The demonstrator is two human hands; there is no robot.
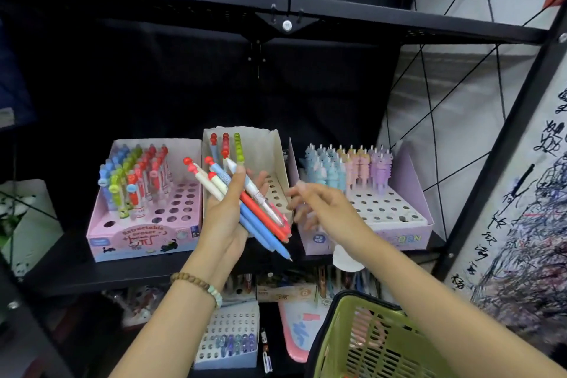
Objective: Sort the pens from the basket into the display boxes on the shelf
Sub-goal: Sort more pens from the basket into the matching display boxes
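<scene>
Gripping pen bundle (260,212): left hand (225,215) | right hand (319,205) loose, empty | cream box (276,144): three upright pens (225,144)

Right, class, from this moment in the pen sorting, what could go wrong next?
1. The left hand grips a fanned bundle of pens; if the right hand pulls one out, others may slip and fall.
2. The pink box and the middle box hold look-alike pens, so one could land in the wrong box.

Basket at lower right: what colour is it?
The basket is olive green, seen best in the head view.
</scene>
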